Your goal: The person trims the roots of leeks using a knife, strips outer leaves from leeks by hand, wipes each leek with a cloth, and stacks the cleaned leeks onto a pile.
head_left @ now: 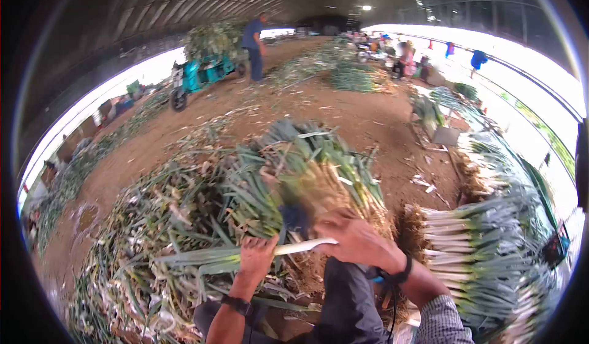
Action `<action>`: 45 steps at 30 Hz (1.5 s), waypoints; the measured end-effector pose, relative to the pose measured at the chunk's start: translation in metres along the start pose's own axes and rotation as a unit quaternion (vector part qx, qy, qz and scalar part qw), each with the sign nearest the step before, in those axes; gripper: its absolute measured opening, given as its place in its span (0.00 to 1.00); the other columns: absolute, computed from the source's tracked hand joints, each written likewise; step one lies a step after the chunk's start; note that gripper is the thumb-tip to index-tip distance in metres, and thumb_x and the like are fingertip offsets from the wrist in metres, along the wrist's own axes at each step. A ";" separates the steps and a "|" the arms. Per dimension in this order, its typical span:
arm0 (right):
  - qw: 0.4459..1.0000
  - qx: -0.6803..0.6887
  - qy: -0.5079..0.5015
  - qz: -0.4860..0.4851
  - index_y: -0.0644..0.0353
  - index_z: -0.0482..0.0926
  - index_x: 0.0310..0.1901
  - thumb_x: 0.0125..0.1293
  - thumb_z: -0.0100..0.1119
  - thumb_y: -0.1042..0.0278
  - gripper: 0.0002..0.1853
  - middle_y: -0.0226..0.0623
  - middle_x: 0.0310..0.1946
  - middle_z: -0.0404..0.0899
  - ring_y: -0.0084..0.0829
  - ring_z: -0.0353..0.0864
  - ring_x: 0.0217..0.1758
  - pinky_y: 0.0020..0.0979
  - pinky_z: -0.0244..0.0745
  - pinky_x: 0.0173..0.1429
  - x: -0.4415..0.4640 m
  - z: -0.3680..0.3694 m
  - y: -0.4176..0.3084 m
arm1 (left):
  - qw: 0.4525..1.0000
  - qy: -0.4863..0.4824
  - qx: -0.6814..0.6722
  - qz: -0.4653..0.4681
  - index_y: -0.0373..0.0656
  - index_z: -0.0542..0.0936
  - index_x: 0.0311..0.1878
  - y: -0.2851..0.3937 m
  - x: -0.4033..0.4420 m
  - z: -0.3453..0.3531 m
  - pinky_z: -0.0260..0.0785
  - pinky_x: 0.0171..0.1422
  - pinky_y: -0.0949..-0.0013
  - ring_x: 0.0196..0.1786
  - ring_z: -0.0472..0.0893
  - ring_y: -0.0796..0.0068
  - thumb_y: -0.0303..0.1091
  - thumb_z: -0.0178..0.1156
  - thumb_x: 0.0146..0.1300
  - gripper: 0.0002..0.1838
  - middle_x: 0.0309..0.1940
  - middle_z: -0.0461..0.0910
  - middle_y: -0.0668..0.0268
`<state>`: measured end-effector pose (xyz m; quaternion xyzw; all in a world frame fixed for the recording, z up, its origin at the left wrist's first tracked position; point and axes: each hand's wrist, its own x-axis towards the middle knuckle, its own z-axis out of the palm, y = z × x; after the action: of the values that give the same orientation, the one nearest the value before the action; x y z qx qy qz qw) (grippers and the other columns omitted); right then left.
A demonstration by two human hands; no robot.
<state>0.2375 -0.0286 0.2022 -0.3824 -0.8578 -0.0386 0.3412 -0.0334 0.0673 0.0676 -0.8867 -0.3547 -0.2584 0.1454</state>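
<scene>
My left hand is wrapped round one long green onion just above my lap. Its green leaves stretch out to the left, and the white stem points right. At the tip of that stem is my right hand, fingers curled and somewhat blurred; whatever they grip is hidden. Directly beyond both hands lies a heap of untrimmed green onions with brown roots, part of it smeared by motion. Cleaned green onions lie in rows on my right, white stems and roots facing me.
Stripped leaves are piled at my left and front. A green three-wheeled cart loaded with leaves stands farther back, with a person beside it. More people are at the far right, near another onion pile.
</scene>
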 end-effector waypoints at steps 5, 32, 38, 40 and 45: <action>0.953 0.050 -0.271 0.122 0.58 0.78 0.42 0.64 0.64 0.55 0.15 0.44 0.27 0.79 0.47 0.81 0.30 0.46 0.73 0.35 -0.024 0.038 0.038 | 1.000 -0.013 -0.008 0.004 0.50 0.81 0.50 -0.003 -0.003 -0.003 0.64 0.52 0.58 0.40 0.80 0.65 0.30 0.67 0.49 0.21 0.30 0.80 0.68; 0.960 0.005 -0.244 0.133 0.55 0.80 0.49 0.61 0.65 0.61 0.15 0.38 0.35 0.79 0.38 0.82 0.39 0.40 0.76 0.41 -0.001 0.172 0.037 | 0.361 0.363 -0.793 -0.330 0.34 0.71 0.61 -0.126 -0.097 -0.028 0.75 0.62 0.49 0.55 0.81 0.51 0.50 0.59 0.71 0.28 0.54 0.79 0.48; 0.925 0.251 -0.230 0.170 0.60 0.82 0.46 0.64 0.69 0.53 0.19 0.42 0.30 0.81 0.38 0.83 0.33 0.39 0.76 0.38 -0.060 0.205 0.089 | 0.343 0.360 -0.811 -0.308 0.42 0.71 0.65 -0.121 -0.091 -0.041 0.66 0.69 0.41 0.62 0.76 0.46 0.54 0.58 0.71 0.29 0.61 0.77 0.51; 0.907 0.269 -0.249 0.205 0.61 0.82 0.45 0.64 0.69 0.52 0.20 0.41 0.30 0.81 0.33 0.82 0.33 0.37 0.76 0.37 -0.059 0.193 0.096 | 0.347 0.367 -0.806 -0.308 0.43 0.70 0.67 -0.133 -0.094 -0.042 0.63 0.71 0.39 0.65 0.74 0.46 0.55 0.56 0.72 0.30 0.64 0.75 0.50; 0.892 0.255 -0.289 0.237 0.58 0.84 0.48 0.63 0.70 0.46 0.23 0.36 0.32 0.83 0.30 0.82 0.32 0.35 0.77 0.37 -0.056 0.193 0.122 | 0.368 0.383 -0.792 -0.301 0.41 0.71 0.67 -0.140 -0.090 -0.042 0.63 0.72 0.40 0.67 0.73 0.46 0.54 0.55 0.73 0.30 0.65 0.75 0.51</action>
<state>0.2402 0.0850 -0.0035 -0.4681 -0.7829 0.3757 0.1635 -0.2023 0.0980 0.0628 -0.2361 -0.1374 -0.7590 -0.5910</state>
